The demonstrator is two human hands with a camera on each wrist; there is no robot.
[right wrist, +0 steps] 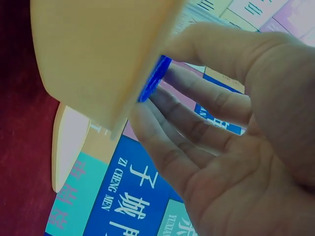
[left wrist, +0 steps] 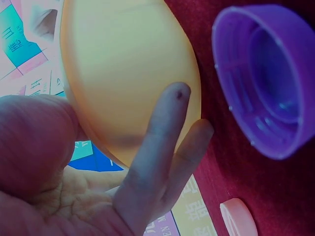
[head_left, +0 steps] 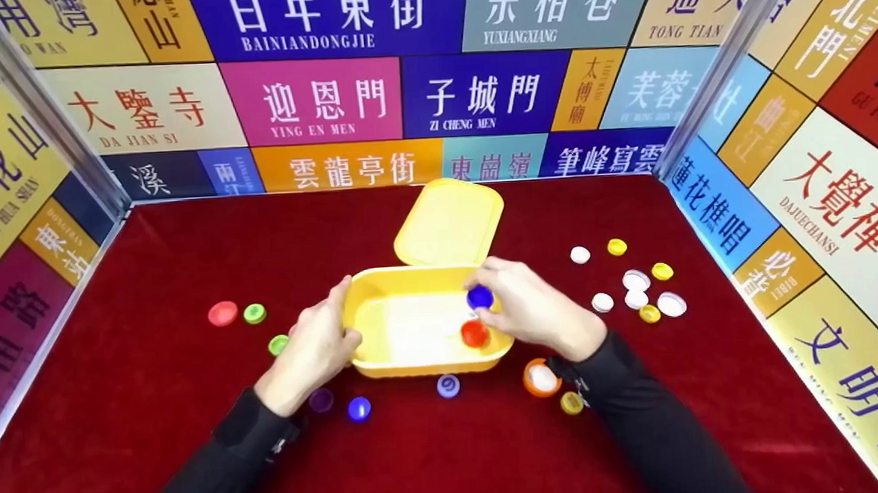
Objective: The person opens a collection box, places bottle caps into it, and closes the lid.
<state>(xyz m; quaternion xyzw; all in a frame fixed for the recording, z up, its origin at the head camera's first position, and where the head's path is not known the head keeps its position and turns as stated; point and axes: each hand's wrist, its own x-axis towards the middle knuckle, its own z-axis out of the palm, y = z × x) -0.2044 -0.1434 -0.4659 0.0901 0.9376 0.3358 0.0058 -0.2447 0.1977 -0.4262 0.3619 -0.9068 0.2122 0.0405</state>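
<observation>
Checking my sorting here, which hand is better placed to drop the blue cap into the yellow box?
Right. The right hand already pinches the blue cap over the yellow box, beside a red cap inside. The left hand is busy holding the box's left wall.

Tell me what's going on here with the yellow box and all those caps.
A person steadies an open yellow box on the red table with the left hand. The right hand pinches a blue cap in its fingers over the box. A red cap lies inside. Other caps are scattered around on the cloth.
</observation>
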